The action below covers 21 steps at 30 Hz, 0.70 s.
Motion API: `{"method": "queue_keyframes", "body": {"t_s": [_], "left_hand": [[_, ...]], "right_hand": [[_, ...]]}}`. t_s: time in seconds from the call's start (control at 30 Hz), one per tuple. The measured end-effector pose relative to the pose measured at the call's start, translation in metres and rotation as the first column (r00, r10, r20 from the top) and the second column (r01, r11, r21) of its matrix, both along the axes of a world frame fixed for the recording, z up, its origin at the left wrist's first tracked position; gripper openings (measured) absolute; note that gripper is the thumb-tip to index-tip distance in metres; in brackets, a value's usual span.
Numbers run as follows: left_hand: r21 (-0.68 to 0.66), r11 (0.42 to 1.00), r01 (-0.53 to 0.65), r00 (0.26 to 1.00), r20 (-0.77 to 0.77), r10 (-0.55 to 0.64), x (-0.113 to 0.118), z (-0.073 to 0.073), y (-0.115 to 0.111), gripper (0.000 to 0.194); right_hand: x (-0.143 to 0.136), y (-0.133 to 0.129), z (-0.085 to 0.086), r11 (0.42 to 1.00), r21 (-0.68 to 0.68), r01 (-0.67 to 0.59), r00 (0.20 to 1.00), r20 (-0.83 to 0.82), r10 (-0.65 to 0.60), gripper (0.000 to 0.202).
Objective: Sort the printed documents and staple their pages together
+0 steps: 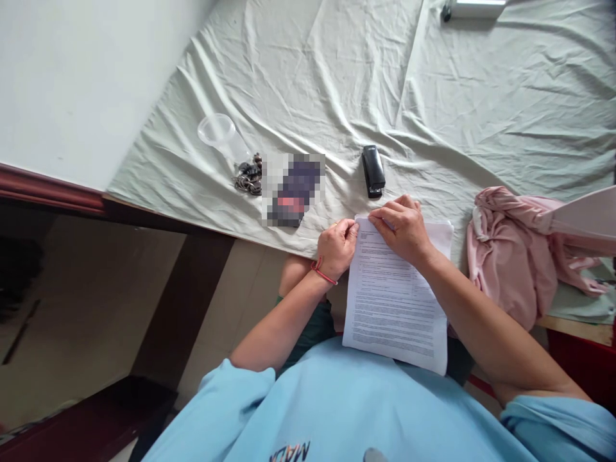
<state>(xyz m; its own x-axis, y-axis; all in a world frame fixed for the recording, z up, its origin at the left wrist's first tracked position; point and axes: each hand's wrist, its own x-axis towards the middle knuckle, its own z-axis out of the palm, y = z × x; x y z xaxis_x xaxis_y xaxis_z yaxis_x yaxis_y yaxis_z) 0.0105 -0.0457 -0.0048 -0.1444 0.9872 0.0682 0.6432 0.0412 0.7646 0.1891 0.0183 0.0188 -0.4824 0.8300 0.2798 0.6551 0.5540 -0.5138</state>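
Clenched on the papers (pixel 389 295) with both hands: pinching the top left corner with the left grip (pixel 337 246), and the top edge just beside it with the right grip (pixel 403 226).

From the head view, overhanging the near edge of the worktop (pixel 312 77) with the lower part of the papers, and reaching down toward the blue shirt (pixel 346 404). More than one sheet, to judge by the layered upper right corner. Printed side up, with most of the text uncovered.

Done, apparently: gathered into one pile and roughly squared along the left side. Left undone, by the look of it: a full evening-up at the upper right. Cannot tell about any staple, with the corner partly under the left grip.

Just beyond the top edge, near the right grip but untouched: a black stapler (pixel 374 171). Farther left: a pixelated dark thing (pixel 296 189), then keys (pixel 248 179) beside a clear cup (pixel 224 136). To the right, close by the right forearm: pink cloth (pixel 510 263). Well apart at the far side: a grey box (pixel 479 8), cut off by the frame.
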Motion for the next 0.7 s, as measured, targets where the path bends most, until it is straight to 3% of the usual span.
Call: {"method": "queue_keyframes", "body": {"t_s": [0.17,0.43,0.7], "left_hand": [[-0.005,1.000,0.012,1.000,-0.007,-0.012,-0.001,0.000,0.000,0.021],[-0.023,1.000,0.008,1.000,0.028,-0.008,-0.002,0.001,0.000,0.020],[-0.029,1.000,0.006,0.999,0.053,-0.004,-0.001,0.001,0.000,0.021]], "right_hand": [[0.000,-0.002,0.000,0.999,0.036,-0.005,1.000,0.012,0.005,0.025],[-0.001,-0.013,-0.001,0.977,0.210,0.030,0.999,0.026,-0.036,0.023],[0.000,-0.014,-0.003,0.976,0.217,0.012,0.999,0.047,-0.023,0.021]]}}
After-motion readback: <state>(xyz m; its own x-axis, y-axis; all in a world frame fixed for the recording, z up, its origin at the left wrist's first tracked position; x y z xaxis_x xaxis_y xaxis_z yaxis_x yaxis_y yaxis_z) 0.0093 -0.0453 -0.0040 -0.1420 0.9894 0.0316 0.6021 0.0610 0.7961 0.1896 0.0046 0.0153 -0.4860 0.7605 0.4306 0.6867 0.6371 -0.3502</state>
